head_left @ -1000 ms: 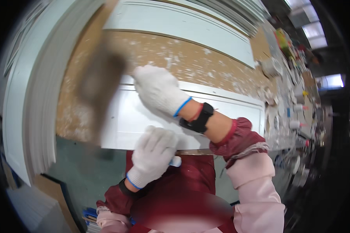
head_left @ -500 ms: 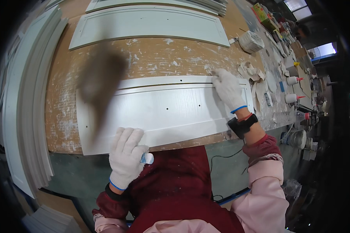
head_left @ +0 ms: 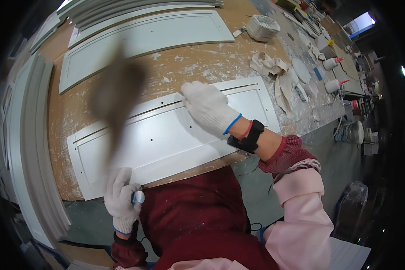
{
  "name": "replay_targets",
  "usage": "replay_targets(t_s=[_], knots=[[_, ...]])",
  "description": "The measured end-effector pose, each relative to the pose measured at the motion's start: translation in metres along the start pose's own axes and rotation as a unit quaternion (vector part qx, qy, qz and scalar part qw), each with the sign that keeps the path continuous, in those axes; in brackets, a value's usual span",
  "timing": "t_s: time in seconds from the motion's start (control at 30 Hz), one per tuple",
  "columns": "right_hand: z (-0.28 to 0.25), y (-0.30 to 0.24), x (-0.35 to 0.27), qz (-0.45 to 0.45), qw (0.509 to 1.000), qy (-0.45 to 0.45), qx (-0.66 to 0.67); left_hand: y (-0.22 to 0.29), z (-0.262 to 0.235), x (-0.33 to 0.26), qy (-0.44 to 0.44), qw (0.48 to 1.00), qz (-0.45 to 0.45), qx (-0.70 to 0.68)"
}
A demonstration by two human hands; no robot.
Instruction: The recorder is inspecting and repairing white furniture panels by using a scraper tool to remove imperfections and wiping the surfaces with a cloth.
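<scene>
A long white panel (head_left: 166, 139) with a recessed centre and small holes lies flat on the brown, paint-spattered workbench (head_left: 198, 63). My right hand (head_left: 207, 107), in a white knit glove, rests palm down on the panel's far edge, fingers pressed on the raised frame. My left hand (head_left: 120, 198), also gloved, is at the panel's near edge by its left end, closed around a small blue and white object (head_left: 137, 196). A dark blurred shape (head_left: 114, 96) hangs in front of the camera over the panel's left half.
A second white panel (head_left: 144, 38) lies farther back, with stacked white panels (head_left: 27, 148) along the left. Crumpled rags (head_left: 274, 72), a white tub (head_left: 262, 27), a round lid (head_left: 300, 69) and squeeze bottles with red caps (head_left: 333, 85) crowd the right end.
My right hand has slid left along the panel's far edge, from the right end toward the middle. My left hand stays at the near edge with the small object.
</scene>
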State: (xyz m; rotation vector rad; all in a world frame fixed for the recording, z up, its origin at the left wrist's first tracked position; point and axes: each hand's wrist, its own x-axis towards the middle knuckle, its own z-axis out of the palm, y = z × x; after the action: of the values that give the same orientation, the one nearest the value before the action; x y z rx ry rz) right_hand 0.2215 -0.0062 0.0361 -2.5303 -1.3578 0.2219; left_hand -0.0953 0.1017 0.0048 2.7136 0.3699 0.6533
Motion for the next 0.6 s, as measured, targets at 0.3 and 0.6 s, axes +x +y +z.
replay_targets(t_s=[0.3, 0.6], knots=[[-0.013, 0.141, -0.046, 0.058, 0.979, 0.164, -0.102, -0.003, -0.008, 0.000, -0.011, 1.000, -0.018, -0.014], [-0.035, 0.100, -0.041, 0.016, 0.992, 0.112, 0.047, -0.004, -0.008, 0.001, -0.022, 1.000, -0.009, -0.007]])
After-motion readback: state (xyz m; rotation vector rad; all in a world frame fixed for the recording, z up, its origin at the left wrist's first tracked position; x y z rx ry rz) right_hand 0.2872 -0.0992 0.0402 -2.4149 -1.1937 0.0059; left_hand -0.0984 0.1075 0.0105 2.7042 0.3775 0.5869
